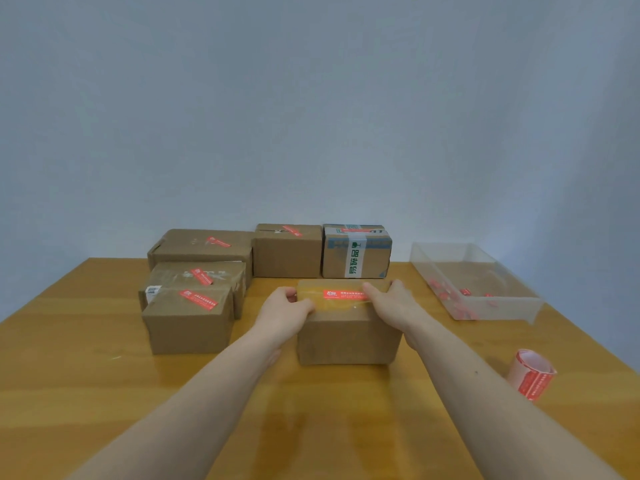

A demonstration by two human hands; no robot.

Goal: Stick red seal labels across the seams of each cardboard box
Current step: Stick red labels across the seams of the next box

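Cardboard fills the far half of a wooden table (104, 375), and the nearest box (346, 337) sits at the centre with both hands on its top. A red label (344, 294) lies flat along that top over clear tape, between the two hands. The left hand (285, 308) curls over the top's left end, fingers bent down onto the surface beside the label; the right hand (391, 299) lies on the right end, its fingers reaching toward the label's right edge. Neither hand is closed around anything; both press on the box lid. To the left stand three more boxes, each with a red label on top: a front one (188, 327), one behind it (204, 271) and a long one (204, 245) at the back. Two further boxes stand at the rear, one plain (289, 254) and one with a white band of green print (356, 256). At right a clear tray (498, 306) holds red scraps, and nearer, a label roll (531, 374) stands on the table well apart from the box.
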